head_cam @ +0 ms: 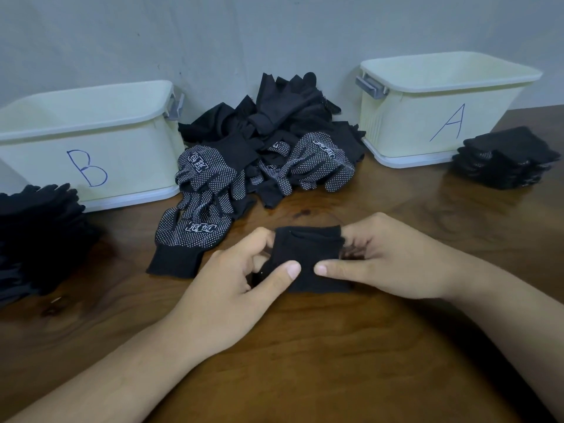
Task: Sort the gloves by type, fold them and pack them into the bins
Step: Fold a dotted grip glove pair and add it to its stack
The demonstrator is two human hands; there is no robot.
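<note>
Centrally, left hand (232, 288) and right hand (393, 264) fingers (335, 268) pinch folded glove (308, 254); bin A (406, 123), bin B (131, 154) floors hidden.

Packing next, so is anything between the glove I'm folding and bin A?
Nothing visible: bare table lies between the folded glove and bin A; the glove pile sits left of that path.
</note>
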